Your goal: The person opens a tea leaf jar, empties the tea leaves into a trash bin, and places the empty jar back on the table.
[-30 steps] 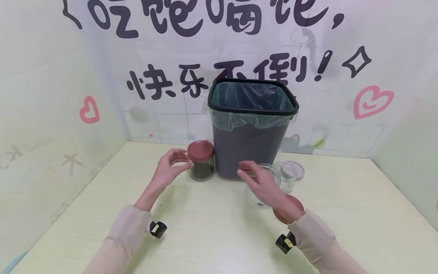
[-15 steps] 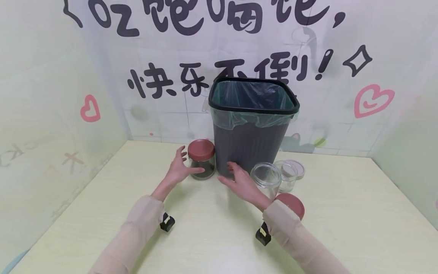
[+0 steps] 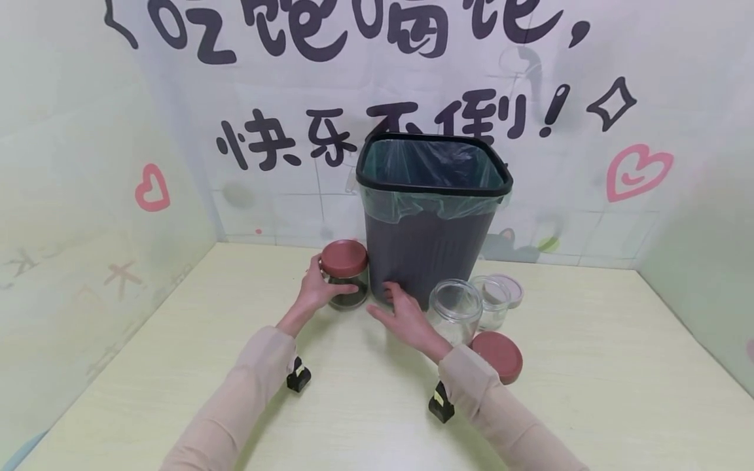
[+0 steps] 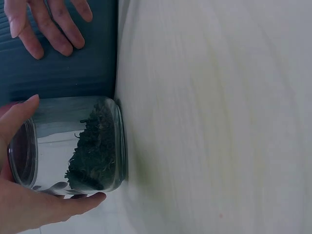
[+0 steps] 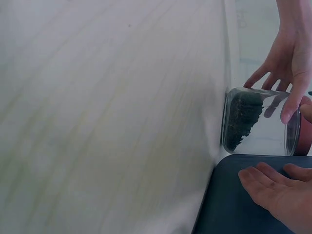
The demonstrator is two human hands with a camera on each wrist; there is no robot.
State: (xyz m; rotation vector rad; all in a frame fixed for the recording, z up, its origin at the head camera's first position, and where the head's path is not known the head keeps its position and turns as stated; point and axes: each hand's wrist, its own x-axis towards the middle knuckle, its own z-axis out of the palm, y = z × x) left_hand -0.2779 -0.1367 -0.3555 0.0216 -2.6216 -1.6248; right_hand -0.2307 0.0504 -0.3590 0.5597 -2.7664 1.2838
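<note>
A glass jar [image 3: 351, 301] with a red screw lid [image 3: 344, 256] stands at the left side of a dark trash bin [image 3: 432, 245]. Dark, stringy dried leaves lie at the bottom of this jar, as the left wrist view shows. My left hand [image 3: 315, 291] holds the jar from the left, thumb on the near side and fingers on the far side. My right hand [image 3: 408, 320] hovers in front of the bin with its fingers loosely extended, just right of the jar and holding nothing. In the right wrist view, the right hand [image 5: 278, 190] appears against the bin's wall.
A lidless glass jar [image 3: 456, 313] stands right of my right hand, with a smaller glass jar [image 3: 493, 314] behind it. A pale pink lid [image 3: 515, 292] lies behind that, and a red lid [image 3: 499, 356] nearer me. The bin has a plastic liner [image 3: 400, 204].
My left hand has moved right and closed around the lidded jar. My right hand has shifted left, away from the lidless jar, toward the lidded one.
</note>
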